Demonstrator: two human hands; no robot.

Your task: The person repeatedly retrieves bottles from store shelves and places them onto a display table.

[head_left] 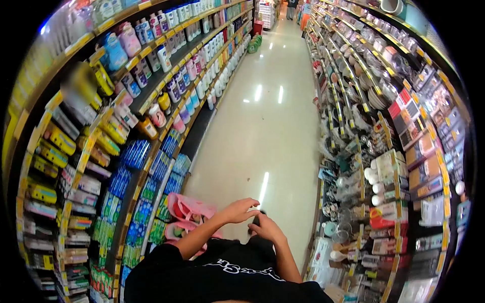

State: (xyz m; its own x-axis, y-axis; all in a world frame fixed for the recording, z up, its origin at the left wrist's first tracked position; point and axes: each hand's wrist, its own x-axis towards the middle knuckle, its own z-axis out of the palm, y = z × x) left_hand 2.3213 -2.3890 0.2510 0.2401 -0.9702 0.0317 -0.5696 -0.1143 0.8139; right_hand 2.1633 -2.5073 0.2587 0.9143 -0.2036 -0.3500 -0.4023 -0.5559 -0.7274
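Observation:
My left hand is held in front of my waist, palm down, with its fingers stretched towards the right. Just beside it, my right hand points back at it, fingers apart and fingertips close to the left ones. Nothing shows in either hand. A pink bag with red and pale things in it hangs by my left forearm, partly hidden behind that arm. Below the hands a dark shoe shows against the floor.
A pale tiled aisle floor runs ahead. Shelves with toothpaste boxes and lotion bottles line the left; stacked bowls and kitchenware line the right. Green items stand by the left shelf's far end. A person stands far off.

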